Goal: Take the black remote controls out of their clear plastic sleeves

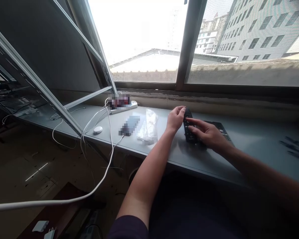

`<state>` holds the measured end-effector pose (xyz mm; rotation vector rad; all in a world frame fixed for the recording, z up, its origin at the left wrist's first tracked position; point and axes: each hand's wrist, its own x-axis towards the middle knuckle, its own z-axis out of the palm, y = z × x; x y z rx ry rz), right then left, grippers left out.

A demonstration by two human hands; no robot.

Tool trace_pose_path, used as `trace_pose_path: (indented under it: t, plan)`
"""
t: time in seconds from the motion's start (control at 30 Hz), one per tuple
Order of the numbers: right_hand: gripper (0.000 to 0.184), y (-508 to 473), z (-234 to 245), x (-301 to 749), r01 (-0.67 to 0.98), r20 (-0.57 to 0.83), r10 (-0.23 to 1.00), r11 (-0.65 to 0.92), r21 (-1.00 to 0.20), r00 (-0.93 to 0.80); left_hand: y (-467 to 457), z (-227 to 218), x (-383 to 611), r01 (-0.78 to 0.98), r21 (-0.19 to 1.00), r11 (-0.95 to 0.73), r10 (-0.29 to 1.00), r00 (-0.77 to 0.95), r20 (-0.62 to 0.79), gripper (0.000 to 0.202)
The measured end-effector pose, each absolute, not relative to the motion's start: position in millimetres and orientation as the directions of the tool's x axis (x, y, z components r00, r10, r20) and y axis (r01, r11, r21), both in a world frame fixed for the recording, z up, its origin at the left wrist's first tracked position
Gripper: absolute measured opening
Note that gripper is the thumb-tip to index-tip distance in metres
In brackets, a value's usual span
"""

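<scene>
A black remote control (pixel 188 135) with small light-marked buttons stands tilted over the grey tabletop, its button face toward me. My left hand (pixel 176 118) is closed on its upper left edge, with the thumb and fingertips at the top. From the right, my right hand (pixel 210 133) grips the remote's side, its index finger and thumb lying across the buttons. The lower fingers of that hand are hidden. Behind the right hand lies another black item with rows of light buttons (pixel 220 128), partly covered. A crumpled clear plastic bag (pixel 149 127) rests left of my left hand.
A blurred-out phone-like object (pixel 130 125) with a cable, a round white device (pixel 98 129) and a white power strip (pixel 124 108) lie on the table's left. A white cable (pixel 109 142) loops off the front edge. A metal frame (pixel 42 84) slants at left; dark objects (pixel 295 146) lie far right.
</scene>
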<state>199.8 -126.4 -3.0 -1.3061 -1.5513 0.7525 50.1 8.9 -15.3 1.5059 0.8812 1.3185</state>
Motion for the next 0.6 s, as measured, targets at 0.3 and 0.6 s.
trace_pose_path:
  t: [0.3,0.6]
  plan:
    - [0.063,-126.1,-9.6,205.6,0.693,0.485,0.833,0.515,-0.504,-0.266,10.4,-15.3,42.2,0.254,0.939,-0.231,0.973,0.083,0.217,0.033]
    - [0.049,-114.7,-30.5,213.3,0.736,0.42,0.775,0.609,-0.295,-0.472,-0.5,-18.6,42.0,0.629,0.759,-0.168,0.985,0.143,0.099,0.04]
